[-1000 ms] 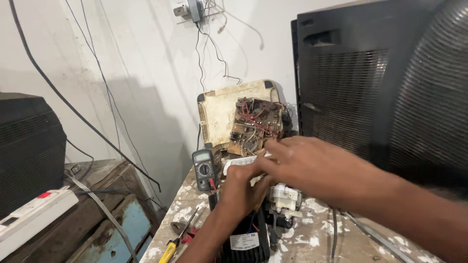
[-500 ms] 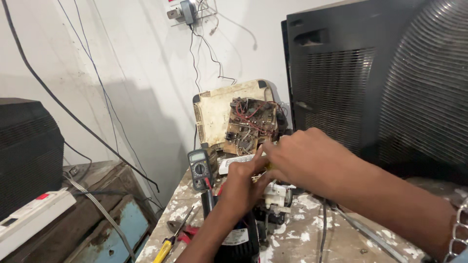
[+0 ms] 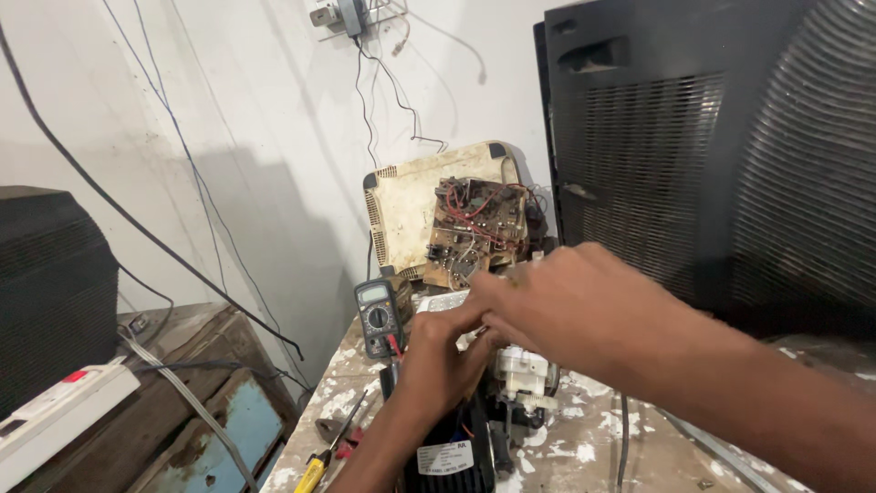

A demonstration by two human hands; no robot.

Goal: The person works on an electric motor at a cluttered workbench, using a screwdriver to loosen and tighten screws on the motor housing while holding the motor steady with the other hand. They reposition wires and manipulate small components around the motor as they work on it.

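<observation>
Both hands, left hand (image 3: 438, 361) and right hand (image 3: 570, 306), meet over the black device (image 3: 452, 447) at the near bench (image 3: 584, 456) edge, fingers pinching something hidden, so progress stays unclear, multimeter (image 3: 377, 315) just left.

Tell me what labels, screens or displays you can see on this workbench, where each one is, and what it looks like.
Multimeter: upright at the bench's back edge, left of the left hand; dark case, small pale rectangular screen on top, round dial below.
Label: white rectangular sticker with dark print on the black device under the left hand.
Black television back: large ribbed casing at right, screen side not visible.
</observation>
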